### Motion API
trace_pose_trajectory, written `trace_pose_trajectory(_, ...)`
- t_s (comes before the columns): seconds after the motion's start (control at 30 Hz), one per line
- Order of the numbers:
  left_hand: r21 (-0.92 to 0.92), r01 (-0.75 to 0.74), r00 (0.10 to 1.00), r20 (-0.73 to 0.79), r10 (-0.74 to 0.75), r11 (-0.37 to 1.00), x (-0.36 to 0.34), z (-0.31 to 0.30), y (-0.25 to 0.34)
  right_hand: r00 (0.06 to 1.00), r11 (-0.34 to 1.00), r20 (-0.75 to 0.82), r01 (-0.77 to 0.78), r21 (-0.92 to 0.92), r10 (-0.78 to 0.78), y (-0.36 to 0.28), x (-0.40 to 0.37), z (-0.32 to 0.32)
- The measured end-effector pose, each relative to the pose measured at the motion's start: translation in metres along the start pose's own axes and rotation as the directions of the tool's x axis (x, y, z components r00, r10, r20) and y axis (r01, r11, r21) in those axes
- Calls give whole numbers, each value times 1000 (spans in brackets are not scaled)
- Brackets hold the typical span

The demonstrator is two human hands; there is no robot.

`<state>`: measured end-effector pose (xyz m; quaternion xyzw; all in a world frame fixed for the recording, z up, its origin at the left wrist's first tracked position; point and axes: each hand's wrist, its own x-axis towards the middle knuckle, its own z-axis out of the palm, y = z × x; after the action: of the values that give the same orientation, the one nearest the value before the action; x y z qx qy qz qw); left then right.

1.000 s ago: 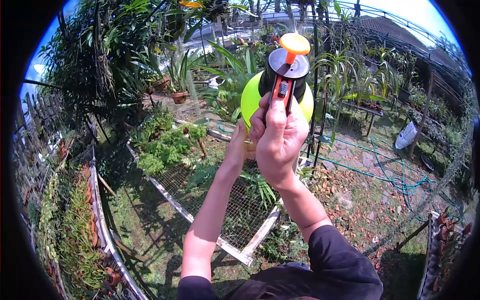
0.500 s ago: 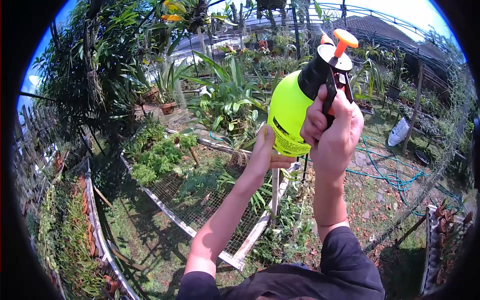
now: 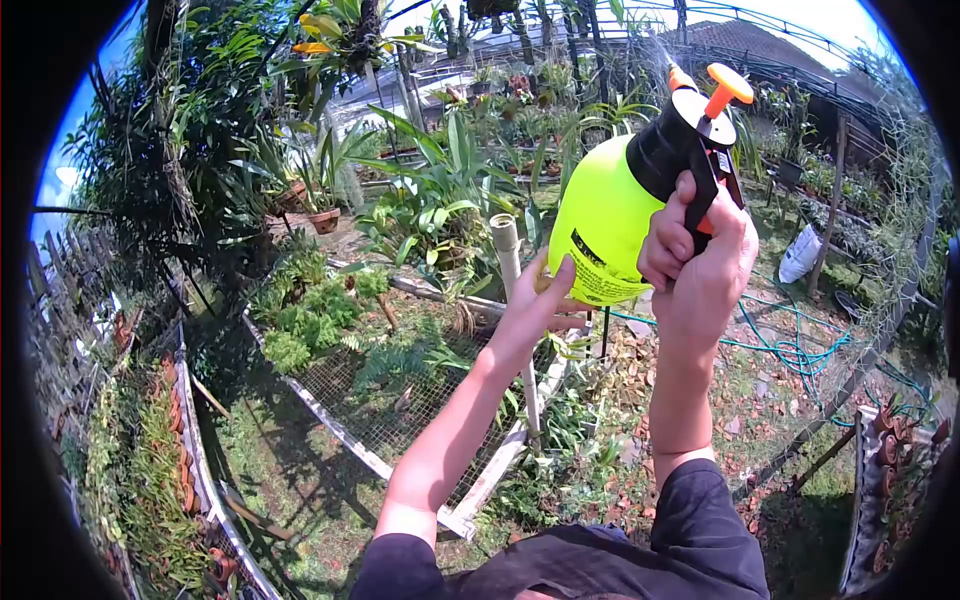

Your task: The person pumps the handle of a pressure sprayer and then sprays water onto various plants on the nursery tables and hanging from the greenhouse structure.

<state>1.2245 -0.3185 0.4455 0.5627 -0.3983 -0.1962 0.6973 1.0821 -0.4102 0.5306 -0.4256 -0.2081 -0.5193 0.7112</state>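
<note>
A neon-yellow pump sprayer (image 3: 600,210) with a black collar is raised in front of me, tilted with its top up and to the right. My right hand (image 3: 705,255) is wrapped around its black handle, with fingers at the trigger. My left hand (image 3: 535,305) cups the bottle's base, thumb against its side and other fingers partly hidden beneath. On top are an orange pump knob (image 3: 731,82) and an orange nozzle (image 3: 681,78). Fine mist leaves the nozzle, away from me toward the plants.
A mesh-topped bench (image 3: 400,400) with green ferny plants (image 3: 310,320) stands below my left arm. An upright pole (image 3: 515,300) rises close to my left hand. A teal hose (image 3: 790,350) lies on the ground at right, near a white sack (image 3: 799,255). Orchids hang overhead.
The sprayer and both hands have shifted a little to the right in view. The upright pole now shows beside the bottle, and the mist at the nozzle is plainer.
</note>
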Motion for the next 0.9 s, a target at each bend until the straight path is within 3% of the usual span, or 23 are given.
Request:
trace_pose_trajectory(0.2,-103,-74,996,-54,68,992,26,10,-1,997,996,61,39,76,-43,1,11,-16)
trace_pose_trajectory(0.43,-208,-71,991,-128,44,976,37,14,-15,992,996,127,-24,88,12,8,27,-28)
trace_pose_trajectory(0.73,-207,-215,976,-79,202,955,60,19,7,993,983,113,7,186,-29,5,49,-20)
trace_pose_trajectory(0.9,-334,-234,972,-106,211,913,66,21,4,992,982,127,-12,186,-12,2,55,-21)
